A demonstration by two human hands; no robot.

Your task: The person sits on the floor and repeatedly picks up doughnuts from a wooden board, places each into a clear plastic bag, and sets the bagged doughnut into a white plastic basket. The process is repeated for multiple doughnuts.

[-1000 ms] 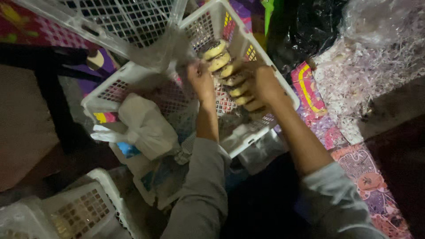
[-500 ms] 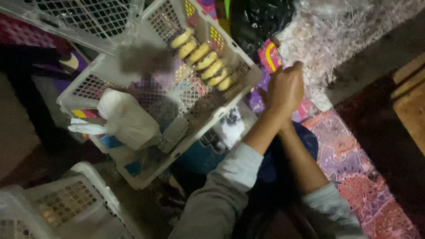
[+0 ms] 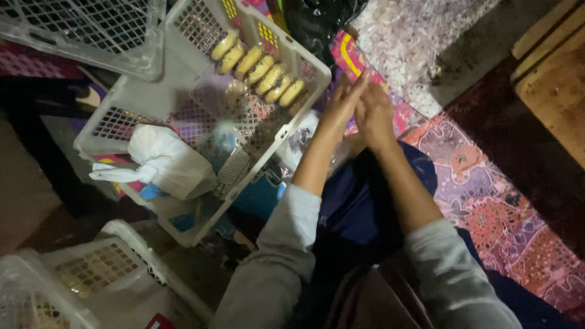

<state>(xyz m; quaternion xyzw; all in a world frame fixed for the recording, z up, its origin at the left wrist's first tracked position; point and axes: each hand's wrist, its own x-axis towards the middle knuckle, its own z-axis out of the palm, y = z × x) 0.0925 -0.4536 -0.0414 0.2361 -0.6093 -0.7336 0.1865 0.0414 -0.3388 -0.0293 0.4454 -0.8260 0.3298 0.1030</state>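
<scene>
- Here, the left hand (image 3: 341,109) and the right hand (image 3: 375,116) meet palm to palm just beside the white perforated plastic crate (image 3: 308,67) — fingers flat and pressed together, gripping nothing that can be seen between them.
- The row of pale yellow oblong buns (image 3: 259,67) lies inside that crate along its far wall, each bun leaning on the next, probably so the wall props the line up; the hands are near the row but apart from it.
- A crumpled white plastic bag (image 3: 167,161) sits at the crate's near end, slumped against the rim, which seems to keep it from sliding out.
- A second white lattice crate (image 3: 91,36) rests tilted at the upper left, and a third white basket (image 3: 103,268) stands at the lower left — set within arm's reach.
- A shiny black plastic bag (image 3: 317,18) lies beyond the crate, next to a heap of pale shredded material (image 3: 420,42).
- A pink and purple patterned mat (image 3: 487,201) covers the floor under the person's dark blue lap.
- Small yellow and pink labels show through the crate wall; their print is too blurred to make out.
</scene>
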